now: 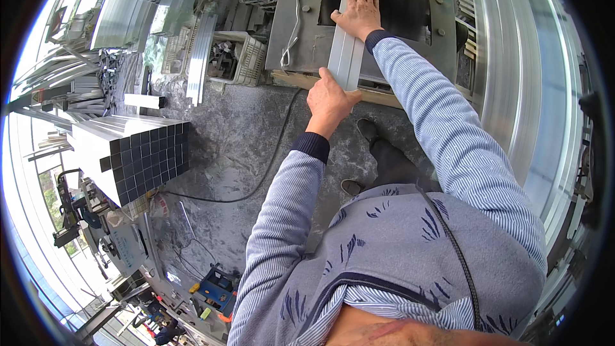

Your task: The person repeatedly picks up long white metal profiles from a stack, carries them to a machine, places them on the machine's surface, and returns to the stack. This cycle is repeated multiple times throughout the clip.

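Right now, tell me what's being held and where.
The bar: the left hand holds its near end; the right hand lies on its top, farther along.

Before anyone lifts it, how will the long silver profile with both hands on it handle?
Probably stiff: the silver profile runs straight from the left hand past the right hand. Likely to slide easily: its faces look smooth on the gray worktable. Unlikely to roll, looking flat-sided.
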Motion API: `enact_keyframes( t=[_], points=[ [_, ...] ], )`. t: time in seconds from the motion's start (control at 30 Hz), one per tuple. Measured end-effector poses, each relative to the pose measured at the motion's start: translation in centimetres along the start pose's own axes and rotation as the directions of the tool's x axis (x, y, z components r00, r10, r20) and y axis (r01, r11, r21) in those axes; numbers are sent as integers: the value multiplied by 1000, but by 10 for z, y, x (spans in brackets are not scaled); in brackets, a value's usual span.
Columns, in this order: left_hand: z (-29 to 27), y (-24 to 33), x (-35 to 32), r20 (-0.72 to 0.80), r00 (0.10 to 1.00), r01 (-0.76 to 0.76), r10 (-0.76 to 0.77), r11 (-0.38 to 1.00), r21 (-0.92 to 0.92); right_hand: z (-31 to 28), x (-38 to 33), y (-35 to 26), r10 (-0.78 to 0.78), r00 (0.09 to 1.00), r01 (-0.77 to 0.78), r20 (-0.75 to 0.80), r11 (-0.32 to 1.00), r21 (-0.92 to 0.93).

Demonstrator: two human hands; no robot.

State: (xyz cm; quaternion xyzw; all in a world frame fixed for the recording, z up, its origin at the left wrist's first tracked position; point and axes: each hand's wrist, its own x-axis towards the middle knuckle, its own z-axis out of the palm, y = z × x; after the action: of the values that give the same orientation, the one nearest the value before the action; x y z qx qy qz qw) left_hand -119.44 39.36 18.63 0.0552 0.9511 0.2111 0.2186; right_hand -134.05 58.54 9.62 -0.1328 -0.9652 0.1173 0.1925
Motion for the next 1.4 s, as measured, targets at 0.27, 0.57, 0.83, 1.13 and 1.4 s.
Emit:
enact_keyframes(
  t=[0.27, 0.57, 0.83, 1.13, 1.4],
  points=[
    [43, -55, -59, -31, 998, 58, -59, 998, -18, -3, -83, -33, -36, 998, 40, -45, 995, 91],
    [89, -129, -168, 8, 997, 81, -81, 996, -28, -41, -216, -75, -28, 996, 16, 81, 990, 143],
    [105, -168, -234, -17, 998, 63, -63, 998, -15, -54, -289, -99, -25, 991, 0, 134, 983, 183],
    [110, -206, -281, -4, 998, 69, -69, 997, -18, -65, -342, -122, -33, 966, -23, 256, 977, 211],
    [116, -233, -326, 4, 994, 108, -108, 994, -7, -75, -391, -133, -67, 931, -35, 358, 962, 272]
  ],
)
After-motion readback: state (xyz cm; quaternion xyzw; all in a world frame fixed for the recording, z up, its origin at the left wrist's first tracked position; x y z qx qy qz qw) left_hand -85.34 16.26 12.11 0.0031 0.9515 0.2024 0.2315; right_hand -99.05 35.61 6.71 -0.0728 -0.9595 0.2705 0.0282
